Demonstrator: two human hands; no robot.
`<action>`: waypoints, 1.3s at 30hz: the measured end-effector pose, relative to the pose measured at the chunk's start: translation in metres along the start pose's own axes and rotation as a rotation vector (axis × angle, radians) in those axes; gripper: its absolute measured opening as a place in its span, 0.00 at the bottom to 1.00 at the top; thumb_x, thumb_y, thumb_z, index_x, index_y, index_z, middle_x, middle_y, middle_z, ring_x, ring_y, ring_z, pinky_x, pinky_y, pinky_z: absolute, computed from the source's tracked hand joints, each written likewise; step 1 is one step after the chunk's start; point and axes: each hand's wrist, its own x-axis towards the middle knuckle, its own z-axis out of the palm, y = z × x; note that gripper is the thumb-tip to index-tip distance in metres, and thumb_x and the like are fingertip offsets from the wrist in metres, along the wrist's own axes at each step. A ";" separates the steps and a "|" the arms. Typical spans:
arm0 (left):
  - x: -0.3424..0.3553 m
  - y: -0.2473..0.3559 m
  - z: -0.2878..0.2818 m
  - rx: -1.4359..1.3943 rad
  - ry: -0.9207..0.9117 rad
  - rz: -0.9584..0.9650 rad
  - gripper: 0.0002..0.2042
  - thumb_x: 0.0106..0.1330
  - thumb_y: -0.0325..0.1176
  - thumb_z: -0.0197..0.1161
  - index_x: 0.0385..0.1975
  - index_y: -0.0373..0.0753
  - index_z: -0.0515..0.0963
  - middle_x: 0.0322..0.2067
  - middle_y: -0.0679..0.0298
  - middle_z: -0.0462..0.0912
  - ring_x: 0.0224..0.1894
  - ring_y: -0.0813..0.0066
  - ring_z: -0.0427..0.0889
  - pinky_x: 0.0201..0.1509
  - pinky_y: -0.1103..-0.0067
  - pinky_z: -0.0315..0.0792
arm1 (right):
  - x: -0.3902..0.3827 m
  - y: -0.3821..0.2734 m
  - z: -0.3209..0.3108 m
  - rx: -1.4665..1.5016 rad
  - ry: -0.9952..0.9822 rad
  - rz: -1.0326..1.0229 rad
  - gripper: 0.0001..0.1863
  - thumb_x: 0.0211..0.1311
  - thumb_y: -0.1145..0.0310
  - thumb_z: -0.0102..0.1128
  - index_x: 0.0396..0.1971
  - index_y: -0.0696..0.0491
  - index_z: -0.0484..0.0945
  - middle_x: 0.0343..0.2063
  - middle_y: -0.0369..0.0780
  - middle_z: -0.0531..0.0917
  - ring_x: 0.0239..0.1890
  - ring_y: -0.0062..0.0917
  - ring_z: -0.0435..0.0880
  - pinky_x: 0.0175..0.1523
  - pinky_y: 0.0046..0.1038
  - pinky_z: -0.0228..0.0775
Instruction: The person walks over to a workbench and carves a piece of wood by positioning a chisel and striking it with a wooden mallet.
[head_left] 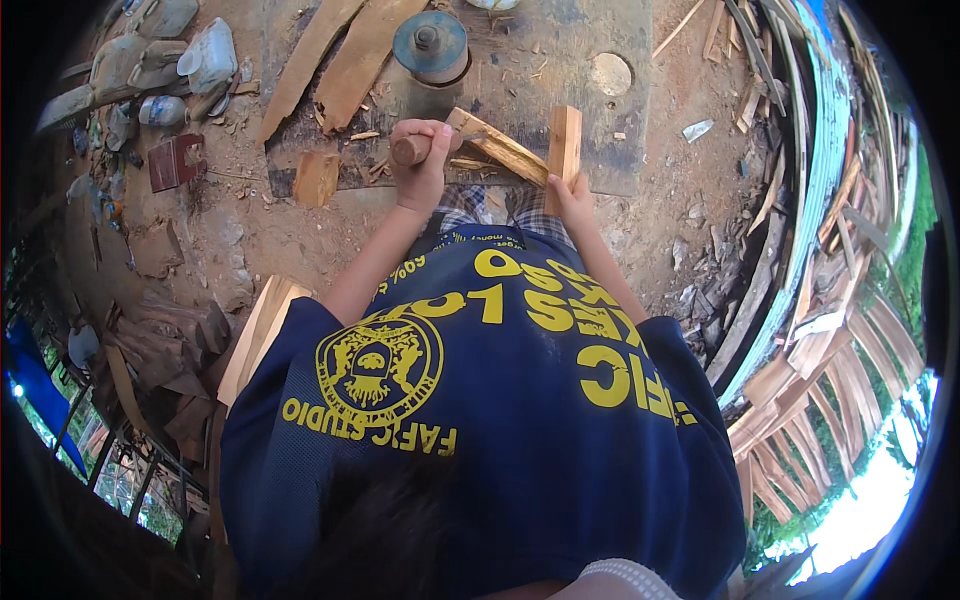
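Note:
My left hand (pixel 420 165) is closed around a rounded wooden handle (pixel 410 151); what the handle belongs to is mostly hidden by the fingers. To its right a narrow strip of wood (pixel 505 152) slants down toward my other hand. My right hand (pixel 573 203) grips the lower end of a squared wooden block (pixel 565 140), with the thumb beside the strip's lower end. I cannot tell whether the right hand also holds the strip. Both hands are at the near edge of a worn wooden board (pixel 520 75).
A blue-topped round fixture with a bolt (pixel 430 45) stands on the board beyond my left hand. Long planks (pixel 335 65) lie to its left. A small wood piece (pixel 317 178), a reddish box (pixel 177 162) and plastic jugs (pixel 208 55) are at left. Long boards (pixel 800 210) line the right side.

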 end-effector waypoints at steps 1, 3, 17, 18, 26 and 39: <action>0.000 0.001 0.004 0.072 -0.005 0.067 0.08 0.63 0.28 0.65 0.32 0.40 0.70 0.32 0.64 0.80 0.36 0.77 0.78 0.42 0.78 0.73 | 0.000 -0.003 -0.002 -0.061 0.017 -0.020 0.31 0.56 0.44 0.65 0.39 0.61 0.71 0.34 0.54 0.81 0.39 0.43 0.82 0.44 0.37 0.72; 0.001 0.005 0.007 0.022 -0.019 0.058 0.08 0.64 0.28 0.65 0.32 0.40 0.69 0.32 0.64 0.80 0.35 0.77 0.78 0.42 0.78 0.73 | 0.001 -0.011 -0.004 -0.118 0.037 -0.039 0.31 0.55 0.45 0.66 0.39 0.61 0.71 0.34 0.53 0.80 0.38 0.42 0.82 0.43 0.37 0.72; 0.001 0.025 0.029 0.019 -0.043 0.122 0.09 0.63 0.25 0.64 0.34 0.40 0.67 0.32 0.63 0.79 0.34 0.77 0.77 0.41 0.79 0.73 | 0.007 -0.013 -0.011 -0.065 0.034 0.005 0.32 0.55 0.44 0.66 0.37 0.64 0.72 0.34 0.55 0.80 0.38 0.41 0.82 0.44 0.37 0.72; 0.001 0.024 0.028 0.020 -0.046 0.123 0.09 0.63 0.25 0.64 0.34 0.40 0.67 0.32 0.63 0.79 0.34 0.77 0.77 0.41 0.79 0.73 | 0.009 -0.013 -0.011 -0.062 0.035 0.006 0.32 0.55 0.44 0.66 0.37 0.64 0.72 0.34 0.55 0.80 0.38 0.41 0.82 0.44 0.37 0.72; 0.000 0.018 0.021 0.121 0.035 0.042 0.10 0.65 0.27 0.63 0.36 0.41 0.66 0.36 0.61 0.78 0.38 0.75 0.77 0.47 0.76 0.73 | 0.011 -0.018 -0.009 -0.069 -0.025 -0.004 0.33 0.56 0.43 0.64 0.38 0.65 0.73 0.36 0.56 0.81 0.41 0.41 0.82 0.46 0.37 0.72; 0.021 0.029 0.084 0.009 0.019 0.092 0.10 0.64 0.26 0.64 0.34 0.40 0.67 0.32 0.63 0.79 0.34 0.76 0.78 0.43 0.78 0.73 | 0.026 -0.012 -0.027 -0.125 -0.115 0.012 0.34 0.57 0.43 0.63 0.40 0.64 0.71 0.36 0.56 0.81 0.41 0.42 0.82 0.47 0.37 0.72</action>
